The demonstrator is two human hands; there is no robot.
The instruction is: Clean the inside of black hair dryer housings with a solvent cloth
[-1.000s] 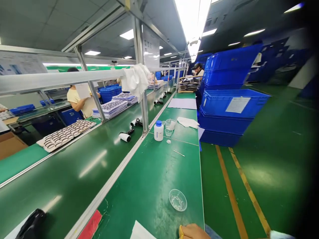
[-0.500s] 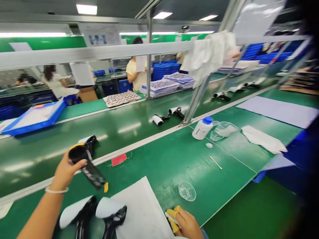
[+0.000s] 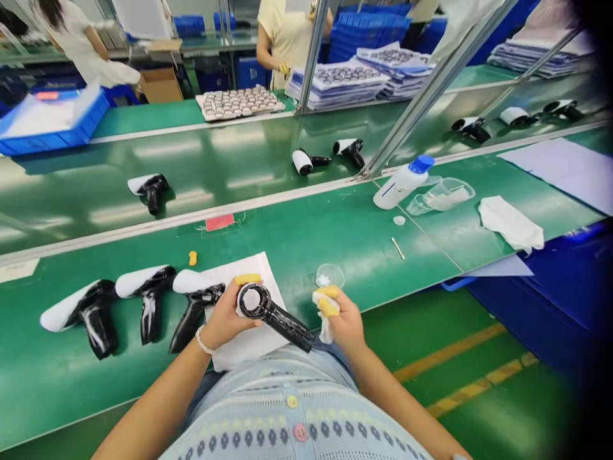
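My left hand is closed around the head of a hair dryer housing, its round end turned up toward me and its black handle pointing right. A folded white cloth is pinched in my right hand, just right of the handle's end. Yellow finger cots cover some fingertips on both hands. Beyond the right hand stands a small clear cup. Under the held dryer lies a white sheet. Left of it, three white and black hair dryers rest in a row on the green bench.
Behind a rail, more dryers lie on the green conveyor. A white bottle with a blue cap, clear beakers, a cotton swab and a white cloth are to the right. A slanted metal post rises mid-bench. Two people are across the line.
My left hand has brought the hair dryer from over the conveyor edge toward my body, beside my right hand. My view has tilted down. One dryer now lies on the conveyor at left.
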